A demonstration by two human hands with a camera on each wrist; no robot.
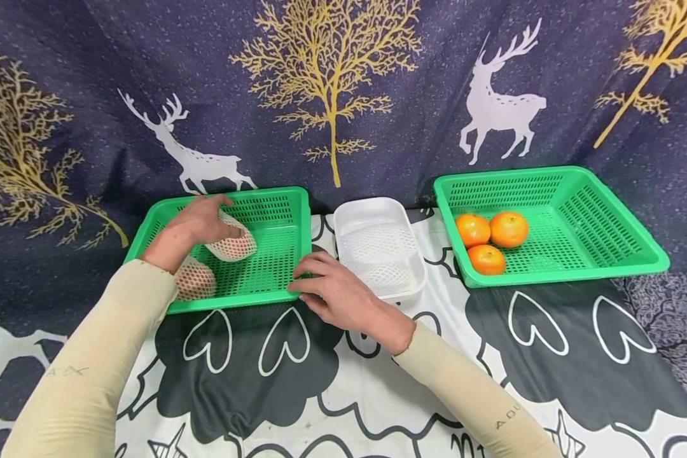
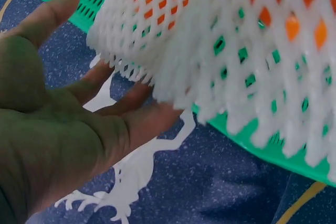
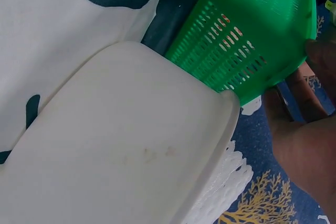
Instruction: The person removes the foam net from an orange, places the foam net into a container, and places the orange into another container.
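Note:
My left hand [image 1: 203,222] reaches into the left green basket [image 1: 263,298], beside a fruit in a white foam net [image 1: 231,245]. Up close, its fingers [image 2: 131,124] touch the frayed edge of the foam net [image 2: 241,61], and the thumb stands apart from it. Orange skin shows through the mesh. A second netted fruit [image 1: 194,280] lies nearer the front, partly behind the left wrist. With fingers over the rim and thumb outside, my right hand [image 1: 338,289] grips the basket's front right corner. That corner [image 3: 262,45] also shows in the right wrist view.
Between the baskets stands a white tray [image 1: 343,207] with white foam nets [image 1: 380,245] in it. The right green basket [image 1: 624,270] holds three oranges [image 1: 509,230] at its left side. A dark patterned cloth [image 1: 389,159] hangs behind; a printed cloth [image 1: 378,394] covers the table.

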